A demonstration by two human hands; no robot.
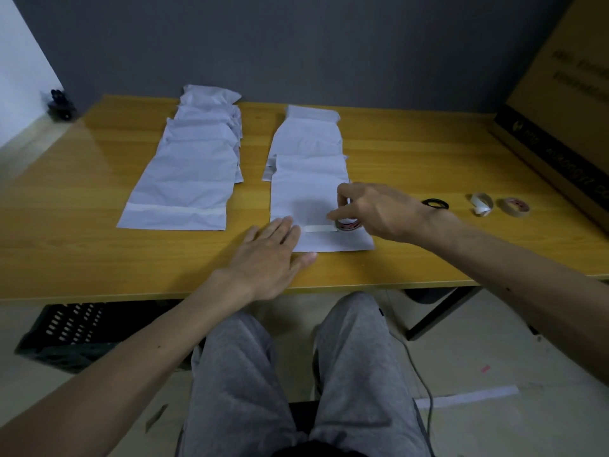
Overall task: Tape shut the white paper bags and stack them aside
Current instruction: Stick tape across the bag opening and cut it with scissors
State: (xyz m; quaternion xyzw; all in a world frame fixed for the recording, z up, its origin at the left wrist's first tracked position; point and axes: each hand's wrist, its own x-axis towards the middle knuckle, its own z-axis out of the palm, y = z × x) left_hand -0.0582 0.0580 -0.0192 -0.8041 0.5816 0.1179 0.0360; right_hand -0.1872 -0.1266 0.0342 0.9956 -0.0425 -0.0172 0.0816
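A white paper bag lies flat near the table's front edge, its folded end toward me. My left hand presses flat on the bag's near left corner, fingers straight. My right hand grips a roll of tape standing on the bag's right side. A strip of tape runs from the roll leftward across the fold to my left fingertips. More white bags overlap in a row behind it. To the left, a row of taped bags lies overlapped.
On the yellow table, right of my hand, lie a black ring, a nearly used tape core and another tape roll. A large cardboard box stands at far right. A black crate sits below the table.
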